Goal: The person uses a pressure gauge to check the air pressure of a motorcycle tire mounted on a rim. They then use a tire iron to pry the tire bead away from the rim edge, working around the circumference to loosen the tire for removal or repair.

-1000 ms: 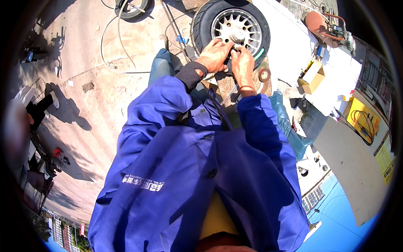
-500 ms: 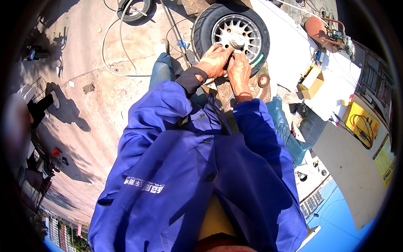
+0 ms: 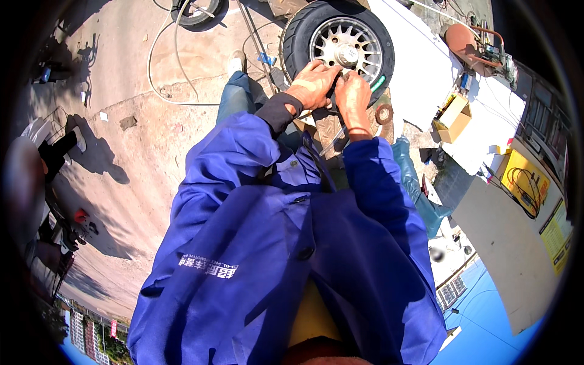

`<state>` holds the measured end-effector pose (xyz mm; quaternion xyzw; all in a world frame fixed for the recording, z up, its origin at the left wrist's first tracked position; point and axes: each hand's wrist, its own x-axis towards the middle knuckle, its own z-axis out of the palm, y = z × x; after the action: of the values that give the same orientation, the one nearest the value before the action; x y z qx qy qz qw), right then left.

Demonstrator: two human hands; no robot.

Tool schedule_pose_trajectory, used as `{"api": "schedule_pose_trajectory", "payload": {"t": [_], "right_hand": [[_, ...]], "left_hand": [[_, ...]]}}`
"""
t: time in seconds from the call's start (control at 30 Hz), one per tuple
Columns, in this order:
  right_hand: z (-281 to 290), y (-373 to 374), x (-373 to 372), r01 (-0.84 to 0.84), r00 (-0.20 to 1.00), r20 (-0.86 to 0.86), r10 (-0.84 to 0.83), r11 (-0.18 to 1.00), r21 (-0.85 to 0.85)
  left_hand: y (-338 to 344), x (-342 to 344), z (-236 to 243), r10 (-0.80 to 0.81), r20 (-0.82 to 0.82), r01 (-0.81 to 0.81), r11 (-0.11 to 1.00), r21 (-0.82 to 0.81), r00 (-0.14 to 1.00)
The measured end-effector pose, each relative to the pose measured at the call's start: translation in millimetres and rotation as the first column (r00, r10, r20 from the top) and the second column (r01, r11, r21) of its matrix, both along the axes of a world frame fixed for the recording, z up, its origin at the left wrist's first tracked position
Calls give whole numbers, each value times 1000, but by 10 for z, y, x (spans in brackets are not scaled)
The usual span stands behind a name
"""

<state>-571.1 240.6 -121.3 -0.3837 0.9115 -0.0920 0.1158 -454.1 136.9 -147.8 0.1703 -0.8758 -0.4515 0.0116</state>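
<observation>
A wheel with a black tyre and a pale spoked metal rim lies on its side on a rusty metal support. My left hand reaches over its near edge, fingers bent together at the rim. Close beside it, my right hand is closed at the same near edge, with the thumb side toward the left hand. Something small and dark shows between the two hands, but the fingers hide what they grip. A green mark is on the tyre sidewall, just right of my right hand.
A loose tyre and a pale hose lie on the ground at far left. To the right stand a white surface, an open cardboard box, a reddish compressor tank and a yellow case. A round rusty ring sits near the wheel.
My right hand has shifted slightly right, widening the gap from my left hand. The left hand stays at the rim's near edge. The wheel appears slightly higher and to the right in view.
</observation>
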Motion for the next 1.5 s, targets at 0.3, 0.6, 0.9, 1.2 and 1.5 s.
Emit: {"api": "schedule_pose_trajectory", "payload": {"t": [0.3, 0.6, 0.9, 1.2, 1.5], "right_hand": [[-105, 88, 119, -105, 994, -37, 100, 978, -181], [-75, 38, 50, 123, 985, 141, -99, 977, -172], [-71, 28, 64, -81, 996, -54, 75, 990, -117], [-189, 155, 44, -45, 997, 52, 59, 972, -230], [-88, 68, 29, 146, 984, 134, -122, 970, -193]], "left_hand": [[29, -12, -87, 8, -30, -9, 1000, -29, 1000], [3, 3, -1, 9, -8, -9, 999, -38, 1000], [16, -19, -50, -4, -10, 4, 1000, -24, 1000], [17, -12, -82, 0, -30, -1, 999, -38, 1000], [11, 3, -49, -2, -40, 1, 1000, -27, 999]]}}
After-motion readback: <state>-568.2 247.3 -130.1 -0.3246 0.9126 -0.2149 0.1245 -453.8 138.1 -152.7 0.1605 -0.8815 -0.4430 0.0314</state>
